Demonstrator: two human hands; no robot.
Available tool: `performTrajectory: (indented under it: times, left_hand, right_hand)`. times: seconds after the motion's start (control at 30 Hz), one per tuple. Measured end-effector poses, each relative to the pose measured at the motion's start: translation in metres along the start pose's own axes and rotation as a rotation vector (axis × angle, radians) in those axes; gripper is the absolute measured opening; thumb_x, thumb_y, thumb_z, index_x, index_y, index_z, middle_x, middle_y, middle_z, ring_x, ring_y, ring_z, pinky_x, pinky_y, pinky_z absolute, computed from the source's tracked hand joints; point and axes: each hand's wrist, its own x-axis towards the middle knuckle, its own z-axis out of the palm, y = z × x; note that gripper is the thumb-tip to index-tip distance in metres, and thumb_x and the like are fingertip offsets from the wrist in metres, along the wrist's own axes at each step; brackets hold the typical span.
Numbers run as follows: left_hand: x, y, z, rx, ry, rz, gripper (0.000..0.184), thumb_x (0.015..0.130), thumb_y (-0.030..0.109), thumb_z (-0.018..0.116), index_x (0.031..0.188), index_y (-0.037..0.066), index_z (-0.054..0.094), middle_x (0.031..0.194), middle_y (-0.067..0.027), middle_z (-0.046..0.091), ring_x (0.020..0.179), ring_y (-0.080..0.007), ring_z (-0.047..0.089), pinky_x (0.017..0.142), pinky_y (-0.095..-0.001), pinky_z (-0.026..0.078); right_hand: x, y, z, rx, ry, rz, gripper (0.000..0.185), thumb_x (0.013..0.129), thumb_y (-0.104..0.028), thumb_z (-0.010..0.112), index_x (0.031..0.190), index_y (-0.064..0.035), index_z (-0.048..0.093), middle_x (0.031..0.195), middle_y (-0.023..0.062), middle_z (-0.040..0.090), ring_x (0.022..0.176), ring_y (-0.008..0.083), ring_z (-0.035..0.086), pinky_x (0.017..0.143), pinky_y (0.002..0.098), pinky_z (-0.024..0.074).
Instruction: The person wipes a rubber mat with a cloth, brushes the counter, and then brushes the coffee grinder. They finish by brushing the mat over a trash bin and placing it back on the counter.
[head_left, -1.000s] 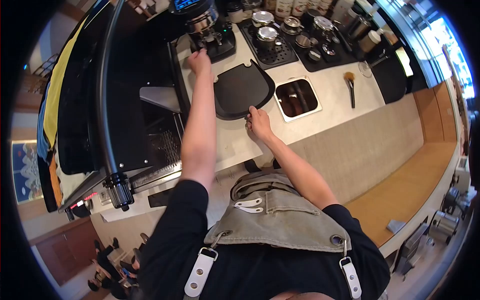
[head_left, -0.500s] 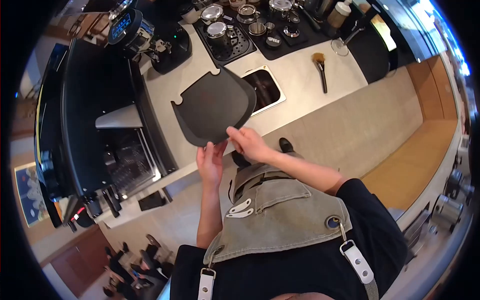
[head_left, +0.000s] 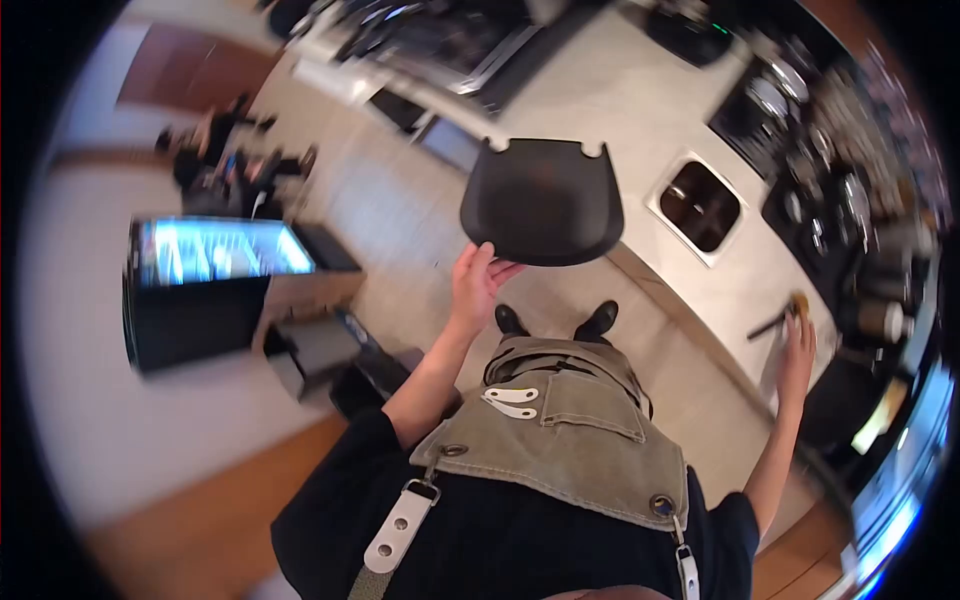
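My left hand grips the near left edge of a black tray, thumb on top and fingers beneath. The tray is held up over the floor, beside the counter, with its notched edge facing away from me. Over on the right, my right hand reaches to the counter and its fingertips meet the brush near its tan bristles. The brush's dark handle points left. Blur hides how firmly those fingers close on it.
A square opening with a metal rim is set in the pale counter. Metal pitchers and tools stand on dark mats behind it. A lit display case is at the left. Seated people appear in the far left background.
The view has turned to the right. The tray has come off the counter and is now in my left hand only. My right hand has let go of it and moved to the brush.
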Motion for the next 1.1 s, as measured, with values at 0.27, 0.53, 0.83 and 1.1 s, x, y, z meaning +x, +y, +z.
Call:
performTrajectory:
  times: [0.27, 0.53, 0.83, 1.1]
  left_hand:
    - [-0.107, 0.001, -0.075, -0.078, 0.217, 0.156, 0.031, 0.108, 0.021, 0.046, 0.129, 0.0, 0.056, 0.12, -0.0149, 0.07, 0.106, -0.028, 0.071, 0.101, -0.0478, 0.056]
    - [-0.27, -0.015, -0.161, -0.226, 0.506, 0.341, 0.03, 0.108, 0.02, 0.045, 0.127, -0.001, 0.056, 0.12, -0.014, 0.069, 0.104, -0.0268, 0.072, 0.093, -0.0448, 0.06]
    - [-0.43, -0.037, -0.236, -0.526, 0.907, 0.648, 0.03, 0.1, 0.011, 0.044, 0.129, 0.001, 0.046, 0.118, -0.0175, 0.064, 0.102, -0.0331, 0.072, 0.092, -0.0489, 0.063]
    - [-0.516, -0.023, -0.296, -0.539, 1.164, 0.799, 0.035, 0.094, 0.002, 0.044, 0.13, 0.0, 0.043, 0.126, -0.0198, 0.061, 0.111, -0.0384, 0.069, 0.097, -0.0556, 0.06]
  right_hand:
    - [0.037, 0.009, -0.005, -0.138, 0.071, -0.331, 0.053, 0.086, 0.006, 0.064, 0.136, -0.0106, 0.059, 0.142, 0.0201, 0.052, 0.132, 0.042, 0.049, 0.111, 0.0508, 0.0394]
    - [0.035, 0.03, 0.013, -0.331, 0.155, -0.343, 0.031, 0.103, -0.014, 0.056, 0.127, 0.0045, 0.053, 0.119, 0.028, 0.055, 0.113, 0.0468, 0.053, 0.096, 0.053, 0.0448]
    - [-0.064, -0.339, 0.009, 1.038, -0.072, -0.221, 0.03, 0.104, -0.021, 0.056, 0.118, 0.0027, 0.069, 0.112, 0.015, 0.073, 0.099, 0.0228, 0.071, 0.079, 0.0303, 0.0571]
    - [-0.225, -0.648, 0.01, 1.051, -0.729, -1.128, 0.018, 0.09, -0.001, 0.078, 0.106, 0.0012, 0.073, 0.108, 0.0086, 0.073, 0.104, 0.0187, 0.067, 0.095, 0.0334, 0.052]
